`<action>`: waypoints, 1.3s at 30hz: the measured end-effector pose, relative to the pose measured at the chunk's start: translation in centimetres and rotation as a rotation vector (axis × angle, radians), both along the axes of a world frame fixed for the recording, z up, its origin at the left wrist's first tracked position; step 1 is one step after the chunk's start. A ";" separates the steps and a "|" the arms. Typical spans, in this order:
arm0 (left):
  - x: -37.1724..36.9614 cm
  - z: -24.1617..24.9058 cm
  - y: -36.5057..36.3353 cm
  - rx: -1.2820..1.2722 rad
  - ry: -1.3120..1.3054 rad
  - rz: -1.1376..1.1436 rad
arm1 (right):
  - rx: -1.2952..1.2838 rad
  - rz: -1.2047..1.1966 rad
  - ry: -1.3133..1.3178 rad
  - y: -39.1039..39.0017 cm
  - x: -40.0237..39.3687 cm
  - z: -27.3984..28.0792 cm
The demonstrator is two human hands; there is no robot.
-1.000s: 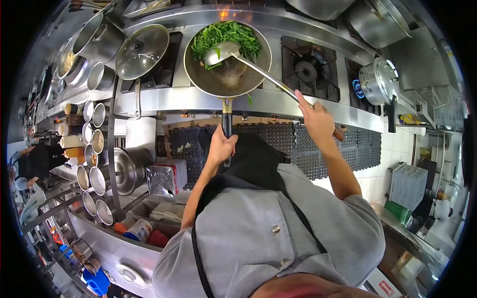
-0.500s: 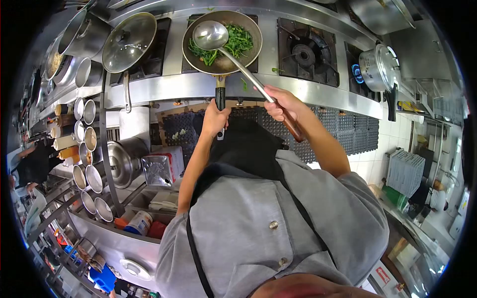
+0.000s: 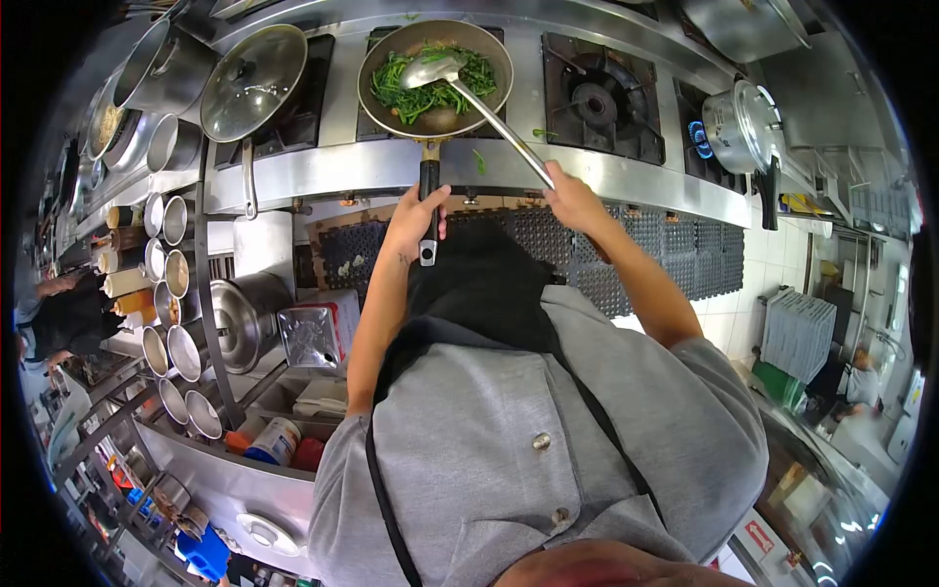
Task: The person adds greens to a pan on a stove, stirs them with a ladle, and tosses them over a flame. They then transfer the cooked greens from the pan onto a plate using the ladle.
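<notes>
My left hand (image 3: pixel 414 221) is closed around the black handle of a frying pan (image 3: pixel 440 124), its thumb lying across the top. The pan sits on a burner at the top middle, with chopped leafy greens (image 3: pixel 419 98) inside. In my right hand (image 3: pixel 577 199) is a long-handled metal ladle (image 3: pixel 502 128), gripped toward the handle's lower end. The ladle's bowl is tipped over, its rounded back facing up, against the greens. The handle's far end is hidden behind my right hand and forearm.
Left of the pan is a glass-lidded pan (image 3: pixel 256 83). To the right are an unlit burner (image 3: pixel 599 103) and a pressure cooker (image 3: pixel 748 127) beside a blue flame (image 3: pixel 697 140). Metal cups (image 3: pixel 176 220) hang at left. A green scrap (image 3: pixel 479 161) lies on the stove's front edge.
The ladle's bowl has turned from facing up to facing down and moved right onto the greens. My right hand has shifted slightly right; my left thumb now lies across the pan handle.
</notes>
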State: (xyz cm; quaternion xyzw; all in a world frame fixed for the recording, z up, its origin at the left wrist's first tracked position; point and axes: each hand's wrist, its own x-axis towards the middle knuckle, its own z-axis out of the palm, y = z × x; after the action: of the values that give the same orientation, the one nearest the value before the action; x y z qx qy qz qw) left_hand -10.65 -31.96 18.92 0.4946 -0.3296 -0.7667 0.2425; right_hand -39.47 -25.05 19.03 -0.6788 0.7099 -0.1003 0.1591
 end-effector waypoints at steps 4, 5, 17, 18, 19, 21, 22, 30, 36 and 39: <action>0.2 -0.6 0.7 -0.076 -0.018 -0.001 | 0.128 -0.025 -0.295 3.9 -0.5 2.9; 0.1 -0.8 1.2 -0.085 -0.049 -0.006 | 0.100 -0.012 -0.307 5.1 -1.7 4.0; -0.2 -1.6 2.4 -0.094 -0.050 0.008 | 0.118 -0.140 -0.201 0.0 2.2 2.6; -0.2 -1.6 2.4 -0.090 -0.048 0.001 | 0.138 -0.071 -0.213 0.5 2.3 2.6; -0.2 -1.7 2.2 -0.098 -0.054 0.005 | 0.139 -0.076 -0.211 1.2 1.9 3.1; -0.1 -1.1 2.3 -0.127 -0.073 0.022 | 0.071 0.028 -0.316 3.9 -0.5 5.2; 0.0 -1.3 2.4 -0.121 -0.075 0.033 | 0.036 0.086 -0.371 4.5 -1.5 5.7; 0.0 -1.5 2.3 -0.124 -0.079 0.011 | 0.090 -0.218 -0.009 0.0 2.3 3.3; 0.1 -1.2 2.3 -0.118 -0.110 0.008 | 0.076 -0.022 -0.304 3.6 -0.2 5.0; 0.4 -1.0 2.1 -0.133 -0.118 0.005 | 0.056 0.075 -0.336 5.6 -0.5 5.9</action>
State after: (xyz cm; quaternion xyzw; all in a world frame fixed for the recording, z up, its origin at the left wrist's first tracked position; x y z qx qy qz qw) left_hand -10.27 -29.89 17.89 0.5225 -0.3923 -0.7122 0.2567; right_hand -40.02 -19.45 24.93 -0.6736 0.6501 -0.1864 0.2980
